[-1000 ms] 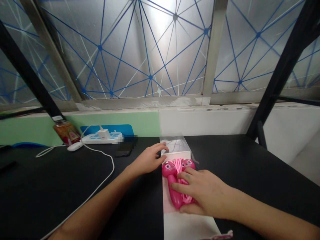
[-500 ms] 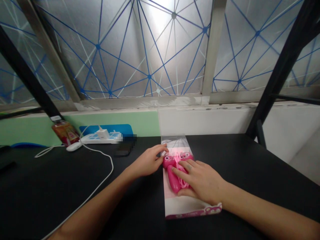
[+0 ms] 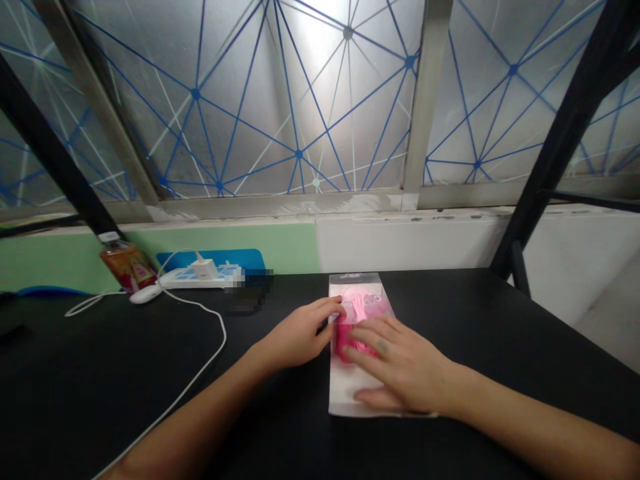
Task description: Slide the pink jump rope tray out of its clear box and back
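A pink jump rope [image 3: 344, 341] with animal-face handles lies on a white and pink card [image 3: 345, 393] on the black table. Clear plastic packaging [image 3: 354, 280] covers the card's far end and the upper part of the handles. At the left edge, the curled fingers of my left hand [image 3: 300, 333] grip the plastic beside the rope. My right hand [image 3: 405, 363] lies over the rope and the card's near right side, its fingers spread and slightly blurred. It hides much of the right handle and the card's lower right.
A white power strip [image 3: 177, 279] with a plugged-in charger [image 3: 204, 268] stands at the back left. Its white cable [image 3: 220, 320] runs toward the front edge. Nearby are a bottle [image 3: 127, 265], a white mouse-shaped object [image 3: 146, 294] and a dark, partly pixelated object [image 3: 247, 300].
The jump rope and card have moved away from me, and the rope's upper part is now under clear plastic. Both hands have shifted slightly; the card's patterned near edge no longer shows.
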Action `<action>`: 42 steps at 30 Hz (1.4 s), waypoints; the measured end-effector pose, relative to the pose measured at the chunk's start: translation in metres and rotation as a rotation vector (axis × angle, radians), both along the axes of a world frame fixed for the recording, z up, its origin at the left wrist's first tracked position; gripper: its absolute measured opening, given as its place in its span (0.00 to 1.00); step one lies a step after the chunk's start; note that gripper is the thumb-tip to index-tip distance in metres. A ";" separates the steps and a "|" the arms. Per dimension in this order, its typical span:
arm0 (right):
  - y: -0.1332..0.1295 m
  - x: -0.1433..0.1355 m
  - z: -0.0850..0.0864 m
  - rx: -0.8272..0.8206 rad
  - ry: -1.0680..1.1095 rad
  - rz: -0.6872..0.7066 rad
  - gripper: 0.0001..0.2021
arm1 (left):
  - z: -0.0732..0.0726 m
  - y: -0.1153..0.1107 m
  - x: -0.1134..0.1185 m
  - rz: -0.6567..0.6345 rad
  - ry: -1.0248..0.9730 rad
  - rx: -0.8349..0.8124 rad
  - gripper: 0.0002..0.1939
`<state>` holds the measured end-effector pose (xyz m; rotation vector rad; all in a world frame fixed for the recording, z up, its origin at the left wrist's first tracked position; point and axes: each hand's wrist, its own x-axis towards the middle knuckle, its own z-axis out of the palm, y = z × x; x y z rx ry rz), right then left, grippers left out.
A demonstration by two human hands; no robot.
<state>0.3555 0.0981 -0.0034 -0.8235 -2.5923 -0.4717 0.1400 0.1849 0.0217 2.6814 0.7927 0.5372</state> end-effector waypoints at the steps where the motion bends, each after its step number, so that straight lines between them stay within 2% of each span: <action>1: -0.006 -0.002 0.001 -0.065 -0.034 0.087 0.25 | 0.000 0.001 0.001 0.001 0.000 -0.002 0.16; 3: -0.017 -0.005 0.001 -0.190 -0.105 0.232 0.25 | 0.000 0.002 0.002 -0.003 0.001 0.001 0.15; 5: -0.023 -0.008 0.000 -0.280 -0.147 0.267 0.23 | 0.000 0.003 0.004 -0.009 0.001 0.006 0.15; 11: -0.025 -0.007 0.008 -0.403 -0.120 0.028 0.23 | -0.003 0.003 0.004 0.000 -0.021 -0.019 0.16; 18: -0.020 -0.009 0.017 -0.424 -0.088 -0.124 0.20 | 0.001 -0.002 0.000 0.015 -0.012 -0.024 0.15; 24: -0.021 -0.005 0.019 -0.488 -0.050 -0.130 0.23 | 0.001 -0.001 -0.004 0.004 0.005 0.004 0.15; 30: -0.020 0.012 0.025 -0.590 -0.048 -0.014 0.25 | -0.003 0.001 -0.002 0.013 -0.012 0.043 0.15; 36: -0.010 0.017 0.024 -0.529 -0.063 0.042 0.21 | -0.002 -0.002 0.000 0.010 -0.025 0.027 0.15; 42: -0.005 0.021 0.013 -0.351 -0.016 -0.026 0.12 | -0.015 0.006 0.000 0.010 -0.030 0.023 0.15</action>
